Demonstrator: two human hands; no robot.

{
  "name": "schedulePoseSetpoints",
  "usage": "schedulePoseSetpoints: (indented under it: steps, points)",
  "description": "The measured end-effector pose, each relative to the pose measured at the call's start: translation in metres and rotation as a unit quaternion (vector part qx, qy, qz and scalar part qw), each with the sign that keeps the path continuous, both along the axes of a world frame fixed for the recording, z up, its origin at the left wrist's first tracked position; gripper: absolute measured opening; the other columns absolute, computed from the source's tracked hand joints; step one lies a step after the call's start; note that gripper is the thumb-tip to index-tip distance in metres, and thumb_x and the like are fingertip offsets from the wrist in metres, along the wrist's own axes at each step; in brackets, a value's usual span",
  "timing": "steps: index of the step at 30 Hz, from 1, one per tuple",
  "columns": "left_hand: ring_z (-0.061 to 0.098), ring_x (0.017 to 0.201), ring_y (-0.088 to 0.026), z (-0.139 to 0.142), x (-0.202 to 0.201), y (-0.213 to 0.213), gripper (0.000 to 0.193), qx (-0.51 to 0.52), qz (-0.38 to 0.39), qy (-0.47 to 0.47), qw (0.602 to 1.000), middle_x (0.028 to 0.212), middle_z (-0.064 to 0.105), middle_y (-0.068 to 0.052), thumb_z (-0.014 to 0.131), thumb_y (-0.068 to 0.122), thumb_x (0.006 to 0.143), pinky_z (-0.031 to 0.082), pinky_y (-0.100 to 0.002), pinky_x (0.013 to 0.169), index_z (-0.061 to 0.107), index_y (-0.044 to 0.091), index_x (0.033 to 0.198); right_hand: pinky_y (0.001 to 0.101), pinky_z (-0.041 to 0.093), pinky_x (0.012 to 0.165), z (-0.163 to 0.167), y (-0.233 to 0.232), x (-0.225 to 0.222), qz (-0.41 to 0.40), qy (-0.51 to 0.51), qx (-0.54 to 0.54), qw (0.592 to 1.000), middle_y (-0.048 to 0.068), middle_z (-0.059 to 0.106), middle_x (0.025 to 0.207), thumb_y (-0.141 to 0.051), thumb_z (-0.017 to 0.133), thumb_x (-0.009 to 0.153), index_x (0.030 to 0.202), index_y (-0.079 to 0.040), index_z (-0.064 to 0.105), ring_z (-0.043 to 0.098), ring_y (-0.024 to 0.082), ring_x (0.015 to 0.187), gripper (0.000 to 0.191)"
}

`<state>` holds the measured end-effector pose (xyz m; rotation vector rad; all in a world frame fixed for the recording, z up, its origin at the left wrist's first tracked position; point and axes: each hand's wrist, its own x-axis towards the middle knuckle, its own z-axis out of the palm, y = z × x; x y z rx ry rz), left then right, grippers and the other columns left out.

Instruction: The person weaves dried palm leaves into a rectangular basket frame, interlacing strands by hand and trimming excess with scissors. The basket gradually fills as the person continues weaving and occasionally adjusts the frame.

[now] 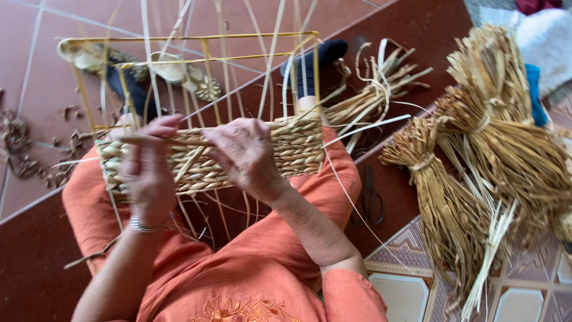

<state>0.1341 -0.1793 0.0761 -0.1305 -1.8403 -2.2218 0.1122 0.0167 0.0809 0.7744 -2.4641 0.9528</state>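
Gripping a half-woven basket (pixel 238 156) over red floor tiles (pixel 36 59), left hand (pixel 148 170) and right hand (pixel 245 152) both closed on strands.

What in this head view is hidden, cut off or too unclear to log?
- Woven basket front: partly covered by left hand and right hand.
- Straw bundles: cut off by right edge.
- Scissors: dark against the step, blades unclear.
- Right fingertips: curled behind the weave.

Tan plaited basket (pixel 238 156) on yellow frame (pixel 196 48), seemingly orange trousers (pixel 250 250)
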Motion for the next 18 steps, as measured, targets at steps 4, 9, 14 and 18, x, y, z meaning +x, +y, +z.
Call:
schedulePoseSetpoints:
  steps: [4, 9, 14, 18]
  points:
    - [0.072, 0.113, -0.033, 0.018, 0.018, -0.096, 0.026, 0.183, 0.089, -0.059, 0.977, 0.119, 0.07, -0.021, 0.039, 0.025, 0.126, 0.061, -0.047, 0.104, 0.055, 0.004, 0.125, 0.0379, 0.045, 0.098, -0.011, 0.005, -0.012, 0.001, -0.049, 0.04, 0.998, 0.002, 0.072, 0.117, -0.014, 0.08, 0.09, 0.124, -0.01, 0.072, 0.059, 0.021, 0.105, 0.035]
    - [0.068, 0.103, -0.035, 0.003, 0.039, -0.154, 0.026, 0.279, 0.186, -0.102, 0.937, 0.115, 0.067, -0.024, 0.034, 0.021, 0.128, 0.058, -0.049, 0.097, 0.049, -0.001, 0.128, 0.0345, 0.058, 0.084, -0.047, -0.008, -0.008, 0.029, -0.071, 0.096, 0.992, 0.007, 0.071, 0.106, -0.016, 0.076, 0.091, 0.116, -0.009, 0.072, 0.067, 0.022, 0.098, 0.026]
    - [0.064, 0.12, -0.03, -0.006, 0.047, -0.184, 0.028, 0.094, 0.202, -0.046, 0.974, 0.133, 0.064, -0.022, 0.052, 0.023, 0.124, 0.056, -0.047, 0.11, 0.045, 0.004, 0.142, 0.0332, 0.063, 0.081, -0.057, -0.021, -0.001, 0.049, -0.096, 0.003, 0.994, 0.008, 0.071, 0.096, -0.025, 0.073, 0.097, 0.104, -0.006, 0.071, 0.07, 0.022, 0.091, 0.021]
    - [0.041, 0.14, -0.029, 0.003, 0.043, -0.187, 0.061, -0.246, 0.212, -0.021, 0.946, 0.154, 0.047, -0.022, 0.067, 0.036, 0.109, 0.03, -0.049, 0.124, 0.036, 0.011, 0.156, 0.0332, 0.063, 0.074, -0.036, -0.048, 0.019, 0.095, -0.083, -0.008, 0.992, 0.007, 0.071, 0.09, -0.024, 0.076, 0.097, 0.094, -0.007, 0.074, 0.07, 0.021, 0.085, 0.017]
